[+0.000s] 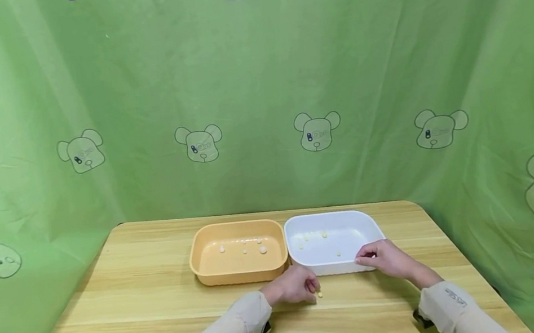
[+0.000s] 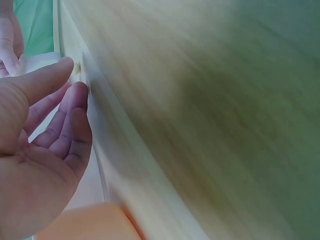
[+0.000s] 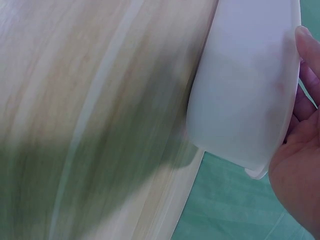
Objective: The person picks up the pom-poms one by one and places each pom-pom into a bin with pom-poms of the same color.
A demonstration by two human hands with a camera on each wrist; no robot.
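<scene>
My left hand (image 1: 294, 285) is low over the table in front of the trays, thumb and fingers bent with a gap between their tips. A small yellow tablet-like piece (image 1: 320, 295) lies on the wood right at those fingertips; the left wrist view shows the yellow piece (image 2: 77, 68) just past the thumb tip. At the near right of the white tray (image 1: 312, 267), my right hand (image 1: 386, 259) holds the rim. In the right wrist view its thumb (image 3: 307, 42) lies along the rim of the white tray (image 3: 240, 85), and the curled fingers are partly hidden behind it.
An orange tray (image 1: 241, 277) stands against the white one's left side, with several small white pieces (image 1: 263, 250) inside. Several small yellow pieces (image 1: 324, 234) lie in the white tray. A green patterned curtain (image 1: 268, 177) hangs behind and beside the wooden table (image 1: 138, 304).
</scene>
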